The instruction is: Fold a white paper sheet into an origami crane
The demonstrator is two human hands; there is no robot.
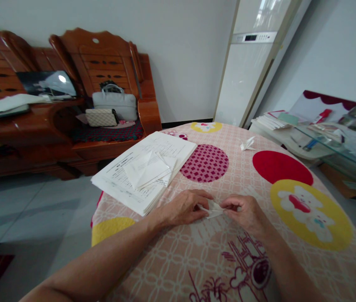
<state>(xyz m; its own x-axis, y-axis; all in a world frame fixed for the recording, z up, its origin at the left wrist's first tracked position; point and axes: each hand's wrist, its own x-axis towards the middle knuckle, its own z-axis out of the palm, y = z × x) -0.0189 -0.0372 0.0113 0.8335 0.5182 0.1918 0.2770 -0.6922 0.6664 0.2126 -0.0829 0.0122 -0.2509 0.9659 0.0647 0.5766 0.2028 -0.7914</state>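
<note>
You held one small folded paper [214, 208] between your two hands, low over the near middle of the round table's patterned tablecloth [243, 176]. Your left hand [182, 208] lay palm down on the cloth, its fingers [204, 196] curled closed over the left end of the paper, with the thumb tucked under so that I could not tell how it pressed. Your right hand [247, 211] came in from the other side, its fingertips [228, 204] pinched shut on the right end. The white paper showed only in the narrow gap between the two sets of fingers, touching both and resting on or just above the cloth. As for counts: there was one piece in your grip, and one other small folded paper figure [247, 144] sat well apart on the far side of the table. One stack of printed sheets [118, 186] lay to the left of your hands, near the table's edge, with a few loosely folded white sheets [148, 170] on top; their exact number I could not tell, as they overlapped. Beyond the table, on the wooden bench [102, 54], stood two bags: one white handbag [115, 105] and one quilted purse [100, 117] just in front of it.
</note>
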